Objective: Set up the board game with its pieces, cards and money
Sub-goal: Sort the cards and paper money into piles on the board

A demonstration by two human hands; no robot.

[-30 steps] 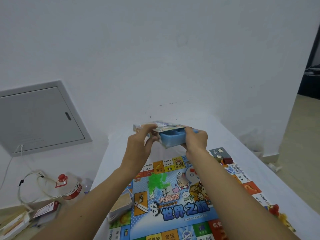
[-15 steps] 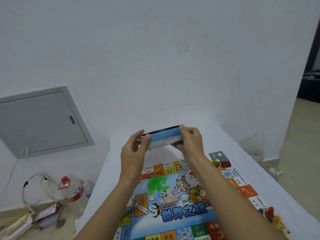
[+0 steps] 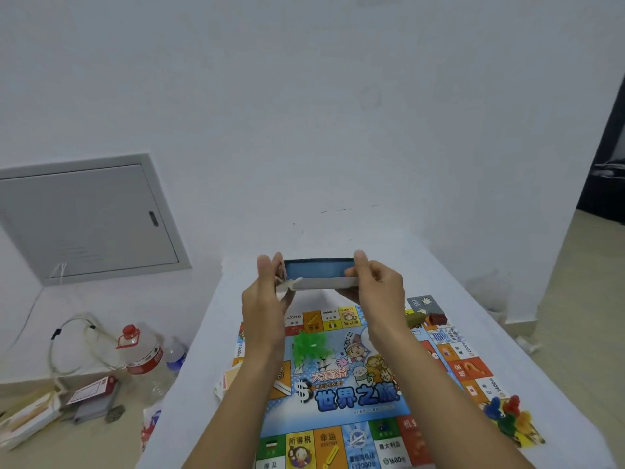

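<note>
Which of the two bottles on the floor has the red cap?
The larger clear bottle with the red label, standing farther from the table. The smaller bottle beside it has a blue label and no red cap.

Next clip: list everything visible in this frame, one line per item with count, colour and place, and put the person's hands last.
blue tray: one, blue, held up above the board's far edge
paper stack: one, white, against the tray's near side
game board: one, multicoloured, flat on the table
table: one, white, against the wall
green pieces: a heap, green, on the board's left centre
pawns: a cluster, blue, red, yellow, green, at the board's right edge
cards: a small pile, orange and white, left of the board
bottle: one, clear with red cap, on the floor at left
wall panel: one, grey, on the left wall
left hand: grips the tray's left end
right hand: grips the tray's right end
</note>
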